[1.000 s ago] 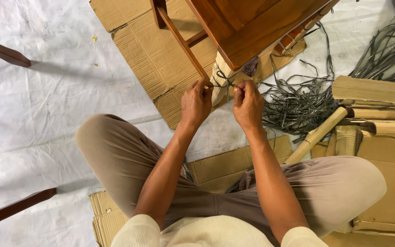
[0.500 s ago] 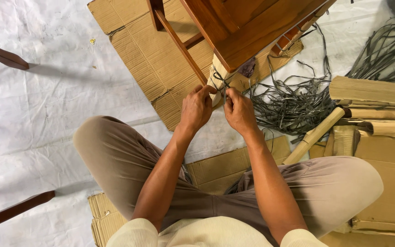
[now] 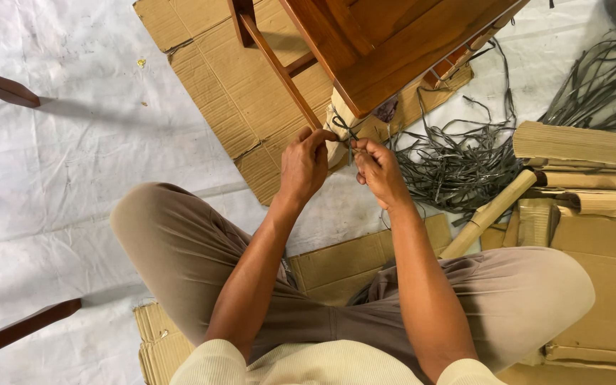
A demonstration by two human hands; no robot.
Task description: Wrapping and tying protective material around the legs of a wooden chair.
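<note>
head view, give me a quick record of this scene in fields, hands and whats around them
left hand: left hand pinches the dark strap against the wrapped furniture leg
right hand: right hand grips the strap's other end, beside the leg
leg wrap: tan cardboard, strap knotted round it
furniture: brown wooden piece above the leg
floor: white sheet with flat cardboard
right side: loose pile of dark straps, cardboard rolls
posture: seated cross-legged

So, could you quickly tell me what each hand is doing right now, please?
Left hand: closed, pinching the grey strap.
Right hand: closed, pinching the same strap.
</note>
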